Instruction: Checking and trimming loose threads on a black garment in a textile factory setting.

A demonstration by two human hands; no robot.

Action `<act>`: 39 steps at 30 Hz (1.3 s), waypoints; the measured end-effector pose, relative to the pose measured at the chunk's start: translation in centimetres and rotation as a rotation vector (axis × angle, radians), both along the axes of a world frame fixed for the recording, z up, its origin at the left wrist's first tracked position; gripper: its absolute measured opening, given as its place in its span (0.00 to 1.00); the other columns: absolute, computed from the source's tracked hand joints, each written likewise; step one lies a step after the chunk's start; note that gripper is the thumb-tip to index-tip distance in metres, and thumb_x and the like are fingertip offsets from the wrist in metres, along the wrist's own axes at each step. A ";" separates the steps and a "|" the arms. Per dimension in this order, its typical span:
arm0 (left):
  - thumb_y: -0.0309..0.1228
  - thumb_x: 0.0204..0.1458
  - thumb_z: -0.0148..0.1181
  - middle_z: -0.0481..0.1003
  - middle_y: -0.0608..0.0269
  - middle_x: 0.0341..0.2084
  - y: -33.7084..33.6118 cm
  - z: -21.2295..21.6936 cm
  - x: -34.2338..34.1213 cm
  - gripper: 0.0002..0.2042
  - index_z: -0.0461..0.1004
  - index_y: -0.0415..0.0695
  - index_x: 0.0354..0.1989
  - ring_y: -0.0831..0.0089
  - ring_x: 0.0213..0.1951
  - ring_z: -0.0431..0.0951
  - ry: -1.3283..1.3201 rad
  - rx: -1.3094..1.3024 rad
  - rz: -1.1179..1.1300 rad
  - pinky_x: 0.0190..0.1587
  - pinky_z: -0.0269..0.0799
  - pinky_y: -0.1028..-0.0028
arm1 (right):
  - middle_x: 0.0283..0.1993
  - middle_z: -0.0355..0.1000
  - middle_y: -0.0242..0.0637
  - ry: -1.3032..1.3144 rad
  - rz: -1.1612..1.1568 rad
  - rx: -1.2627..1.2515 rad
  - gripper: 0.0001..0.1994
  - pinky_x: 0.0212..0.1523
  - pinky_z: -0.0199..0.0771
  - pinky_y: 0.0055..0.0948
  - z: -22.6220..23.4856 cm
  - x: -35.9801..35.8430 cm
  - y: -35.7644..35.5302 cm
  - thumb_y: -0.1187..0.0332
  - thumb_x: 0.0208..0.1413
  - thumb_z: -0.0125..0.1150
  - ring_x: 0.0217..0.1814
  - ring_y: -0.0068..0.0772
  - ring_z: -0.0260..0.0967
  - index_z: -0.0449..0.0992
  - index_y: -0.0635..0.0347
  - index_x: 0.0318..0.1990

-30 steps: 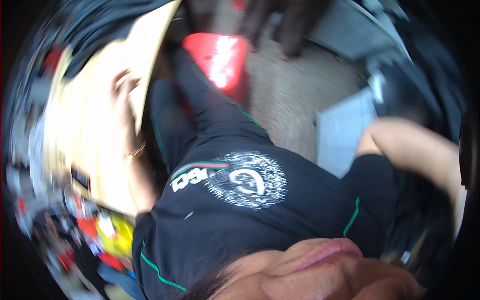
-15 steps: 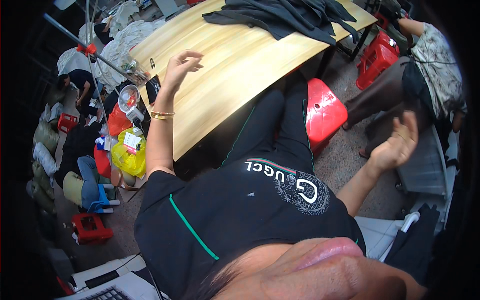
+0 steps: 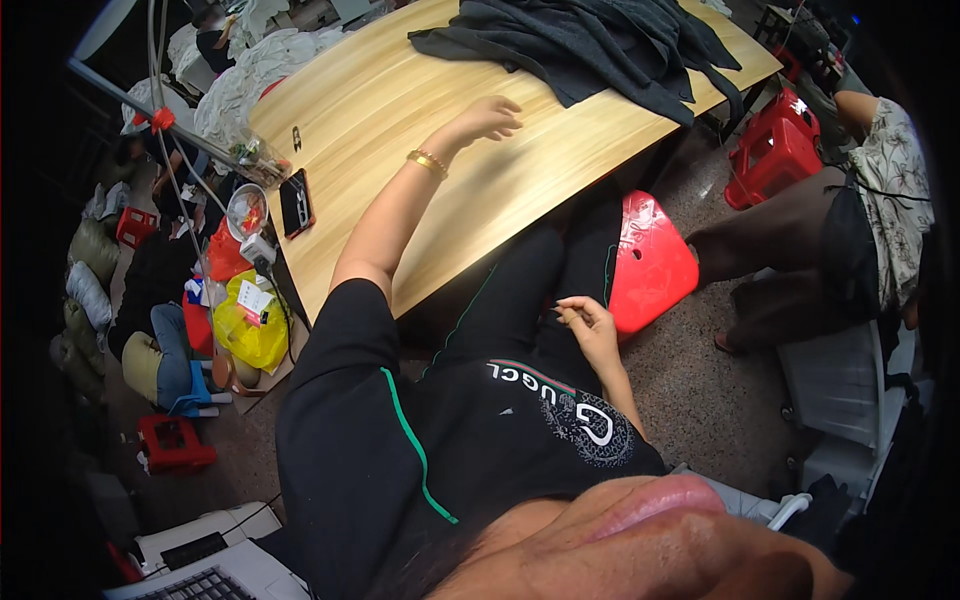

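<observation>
My left hand (image 3: 488,120) hovers over the light wood table (image 3: 370,130), its fingers loosely stretched and nothing in them. A gold bracelet (image 3: 428,162) circles that wrist. Ahead of it, a heap of dark grey cloth (image 3: 590,50) lies across the far part of the tabletop. Closer to my body, my right hand (image 3: 592,328) is above my lap by the red stool (image 3: 650,265). Its fingers are loosely bent and apart, and I see nothing held in them.
On the table's left end lie a phone (image 3: 296,204) and a small dark tool (image 3: 296,138). Plastic tubs (image 3: 247,212) and a yellow bag (image 3: 250,325) are beside that end. A metal pole (image 3: 200,140) crosses there. At right, a person (image 3: 800,240) stands near stacked red stools (image 3: 775,150).
My left hand has swung right across the table toward the grey cloth, uncovering the phone. My right hand has come in from the right side to my lap.
</observation>
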State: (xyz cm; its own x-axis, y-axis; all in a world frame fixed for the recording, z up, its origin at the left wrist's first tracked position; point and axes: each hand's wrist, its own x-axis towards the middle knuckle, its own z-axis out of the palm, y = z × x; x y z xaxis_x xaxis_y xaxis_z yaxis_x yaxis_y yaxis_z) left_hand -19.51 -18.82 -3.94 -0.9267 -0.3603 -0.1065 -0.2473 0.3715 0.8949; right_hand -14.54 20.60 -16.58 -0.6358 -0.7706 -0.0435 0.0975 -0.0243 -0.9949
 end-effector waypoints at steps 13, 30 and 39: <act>0.32 0.46 0.64 0.55 0.41 0.65 0.9 2.3 -23.5 0.34 0.60 0.45 0.64 0.48 0.63 0.62 0.367 -1.275 -0.059 0.63 0.62 0.58 | 0.39 0.75 0.40 0.241 -0.047 0.202 0.10 0.31 0.75 0.26 -2.0 -1.7 -1.3 0.78 0.54 0.57 0.33 0.32 0.78 0.77 0.61 0.43; 0.33 0.46 0.57 0.80 0.55 0.31 -3.8 -0.4 -30.1 0.14 0.78 0.49 0.43 0.58 0.40 0.76 0.253 -1.349 -0.089 0.44 0.68 0.61 | 0.35 0.72 0.38 0.084 -0.151 0.211 0.05 0.27 0.74 0.19 -2.4 -3.7 -1.5 0.78 0.59 0.56 0.27 0.23 0.74 0.78 0.67 0.40; 0.27 0.47 0.55 0.79 0.57 0.38 -5.2 6.6 -8.2 0.19 0.75 0.46 0.51 0.58 0.41 0.74 0.254 -1.132 -0.277 0.49 0.71 0.65 | 0.33 0.74 0.40 0.258 -0.108 0.282 0.05 0.24 0.71 0.22 -2.9 -2.4 -2.1 0.77 0.57 0.58 0.25 0.28 0.76 0.78 0.63 0.39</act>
State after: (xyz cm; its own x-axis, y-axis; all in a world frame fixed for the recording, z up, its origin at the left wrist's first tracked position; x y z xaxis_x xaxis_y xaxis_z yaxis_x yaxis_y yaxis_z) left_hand -27.76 -24.00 2.68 -0.9365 0.0842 0.3404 0.1023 0.9941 0.0356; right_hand -16.99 18.47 -19.46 -0.7302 -0.6794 -0.0721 -0.1450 0.2573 -0.9554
